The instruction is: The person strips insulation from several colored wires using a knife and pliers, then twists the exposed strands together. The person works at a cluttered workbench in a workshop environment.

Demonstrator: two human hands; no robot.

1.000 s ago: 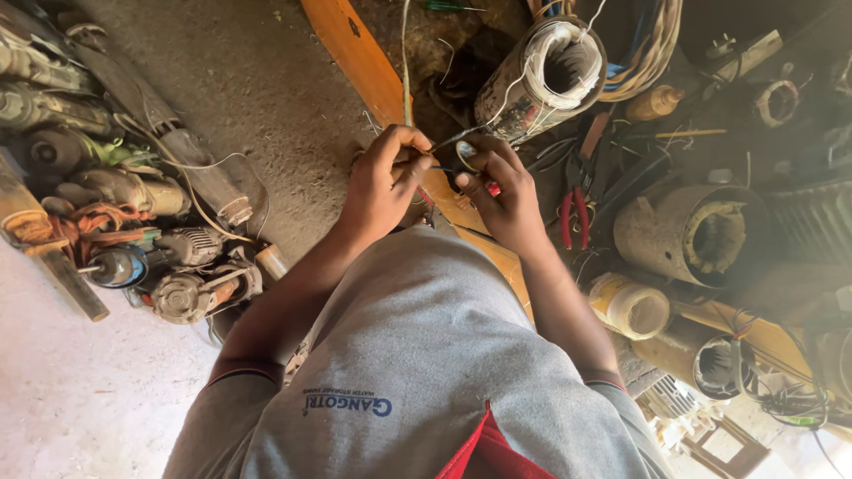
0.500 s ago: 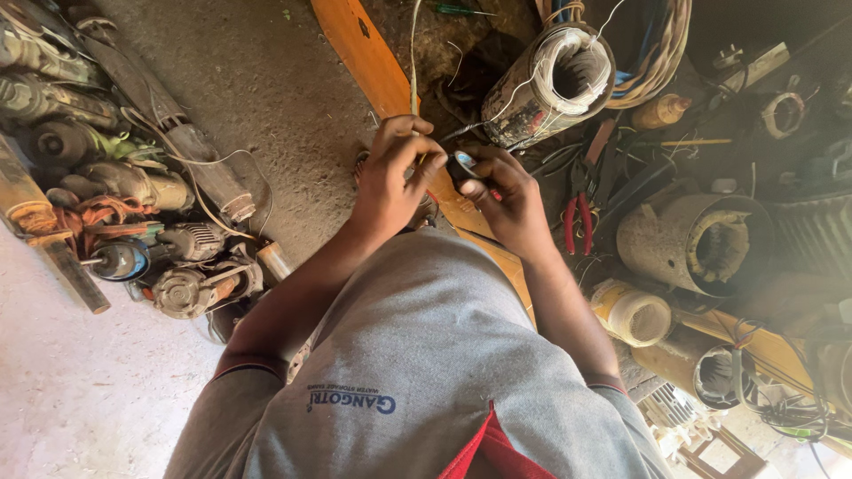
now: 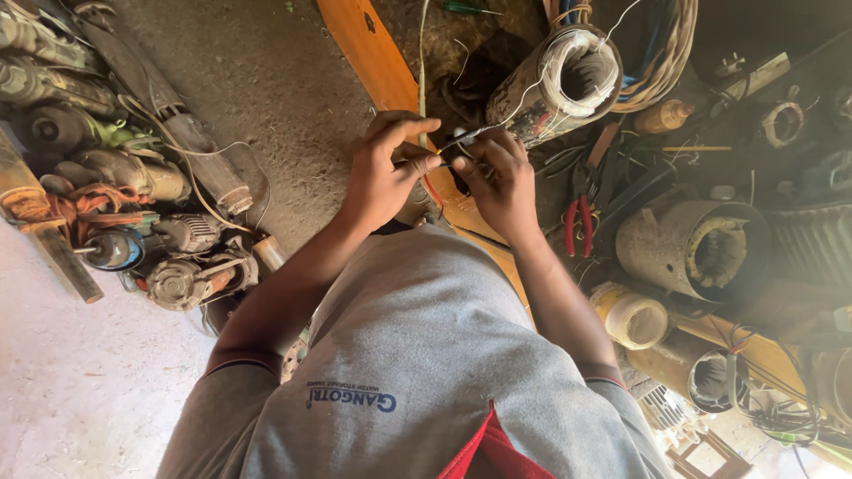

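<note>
Bare concrete floor (image 3: 266, 98) lies open left of the orange board (image 3: 373, 53), motors (image 3: 692, 248) crowd the right, and above the board's near edge the left hand (image 3: 382, 173) and right hand (image 3: 501, 182) pinch a thin wire (image 3: 461, 137), now lower in view than before.

Since the earlier pictures, the left hand (image 3: 383, 173) has opened slightly, its forefinger now stretched out toward the wound motor core (image 3: 557, 82). The right hand (image 3: 502, 182) has closed in on it, fingertips meeting over the thin wire (image 3: 461, 137).
</note>
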